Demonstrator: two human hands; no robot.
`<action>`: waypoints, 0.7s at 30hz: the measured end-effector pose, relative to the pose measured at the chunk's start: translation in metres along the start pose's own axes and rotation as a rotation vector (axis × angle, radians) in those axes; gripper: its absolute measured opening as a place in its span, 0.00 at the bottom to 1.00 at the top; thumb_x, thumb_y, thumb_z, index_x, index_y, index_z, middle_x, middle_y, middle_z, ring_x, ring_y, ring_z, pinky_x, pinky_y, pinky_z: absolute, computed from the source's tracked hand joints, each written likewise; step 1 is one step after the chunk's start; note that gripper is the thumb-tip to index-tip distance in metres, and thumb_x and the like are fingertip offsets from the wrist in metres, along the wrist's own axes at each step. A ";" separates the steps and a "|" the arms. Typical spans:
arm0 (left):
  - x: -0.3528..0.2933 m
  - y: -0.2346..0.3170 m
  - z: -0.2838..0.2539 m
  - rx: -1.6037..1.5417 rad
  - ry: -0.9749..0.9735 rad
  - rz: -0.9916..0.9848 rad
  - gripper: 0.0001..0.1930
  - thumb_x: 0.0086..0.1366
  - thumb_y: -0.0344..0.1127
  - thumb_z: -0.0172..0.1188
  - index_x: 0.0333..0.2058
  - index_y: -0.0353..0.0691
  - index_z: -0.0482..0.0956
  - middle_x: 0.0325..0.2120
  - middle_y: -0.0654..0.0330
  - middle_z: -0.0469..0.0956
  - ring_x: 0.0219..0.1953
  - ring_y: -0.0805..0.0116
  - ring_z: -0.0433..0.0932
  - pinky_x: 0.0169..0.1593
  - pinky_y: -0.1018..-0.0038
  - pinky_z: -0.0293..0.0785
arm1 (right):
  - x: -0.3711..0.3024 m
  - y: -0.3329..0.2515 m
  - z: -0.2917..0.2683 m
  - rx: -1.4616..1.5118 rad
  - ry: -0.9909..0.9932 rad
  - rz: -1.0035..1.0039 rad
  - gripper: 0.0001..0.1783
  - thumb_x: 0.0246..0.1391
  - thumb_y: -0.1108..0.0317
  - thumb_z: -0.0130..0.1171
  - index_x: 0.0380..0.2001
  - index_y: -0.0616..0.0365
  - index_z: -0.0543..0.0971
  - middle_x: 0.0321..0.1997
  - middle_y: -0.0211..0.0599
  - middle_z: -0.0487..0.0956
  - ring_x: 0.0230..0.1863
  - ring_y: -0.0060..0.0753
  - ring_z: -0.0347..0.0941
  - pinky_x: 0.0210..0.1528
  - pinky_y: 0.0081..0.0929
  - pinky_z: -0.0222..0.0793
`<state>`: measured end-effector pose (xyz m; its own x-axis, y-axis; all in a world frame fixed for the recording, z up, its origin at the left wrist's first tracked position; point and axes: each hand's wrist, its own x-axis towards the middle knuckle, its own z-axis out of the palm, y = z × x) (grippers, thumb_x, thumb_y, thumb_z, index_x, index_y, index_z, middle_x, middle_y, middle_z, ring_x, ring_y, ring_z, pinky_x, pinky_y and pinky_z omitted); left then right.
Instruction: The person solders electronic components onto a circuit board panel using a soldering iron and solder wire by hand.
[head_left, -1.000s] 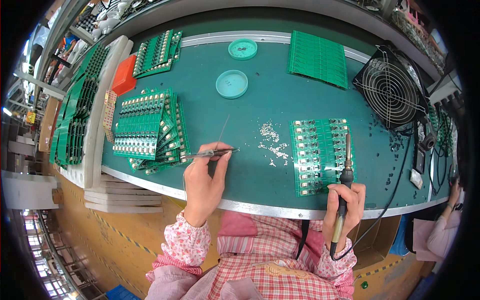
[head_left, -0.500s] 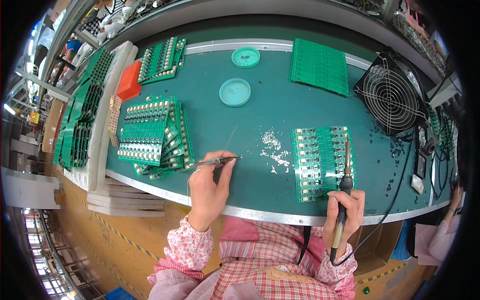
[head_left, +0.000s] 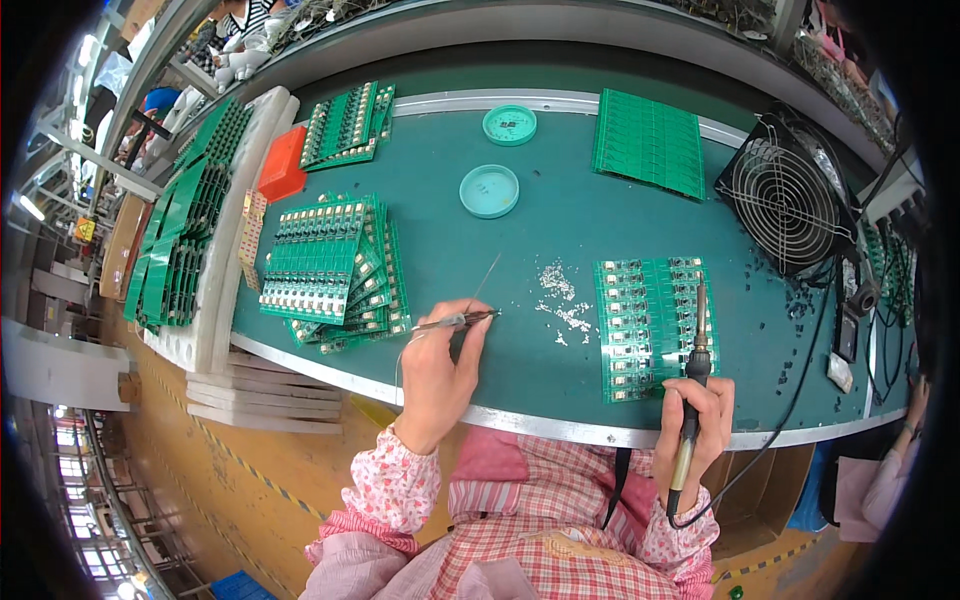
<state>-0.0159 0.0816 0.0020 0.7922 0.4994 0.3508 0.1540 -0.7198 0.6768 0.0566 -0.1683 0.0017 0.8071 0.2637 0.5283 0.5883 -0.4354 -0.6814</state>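
My left hand (head_left: 438, 380) pinches a pair of tweezers (head_left: 455, 321) above the green mat, tips pointing right. A thin solder wire (head_left: 488, 276) also runs through this hand, its free end rising past the fingers. My right hand (head_left: 697, 420) is wrapped round a soldering iron (head_left: 699, 362) with a dark grip. Its metal tip points away from me, over the right-hand part of a green circuit board panel (head_left: 655, 330). Whether the tip touches the board I cannot tell. Between the hands lies a scatter of tiny white components (head_left: 562, 300).
Stacked populated panels (head_left: 312, 255) lie left, with more boards (head_left: 345, 125) behind beside a red box (head_left: 284, 163). Two round turquoise dishes (head_left: 489, 191) sit mid-table. Bare green panels (head_left: 650, 145) and a black fan (head_left: 785, 200) stand at the back right. The iron's cord (head_left: 775, 425) curves right.
The whole view has swung slightly, so most things sit a little farther right in it. Both hands keep their grips, in nearly the same places over the table.
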 end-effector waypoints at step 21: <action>0.001 0.004 0.006 -0.020 0.011 0.030 0.05 0.64 0.27 0.63 0.38 0.34 0.81 0.33 0.54 0.83 0.36 0.61 0.84 0.40 0.70 0.77 | -0.003 -0.001 -0.006 -0.002 0.051 0.037 0.04 0.53 0.80 0.59 0.33 0.61 0.78 0.31 0.41 0.78 0.34 0.44 0.67 0.38 0.37 0.65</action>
<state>-0.0110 0.0761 0.0006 0.7898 0.4831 0.3778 0.1188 -0.7249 0.6786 0.0531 -0.1737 0.0041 0.8248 0.2030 0.5277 0.5577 -0.4456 -0.7003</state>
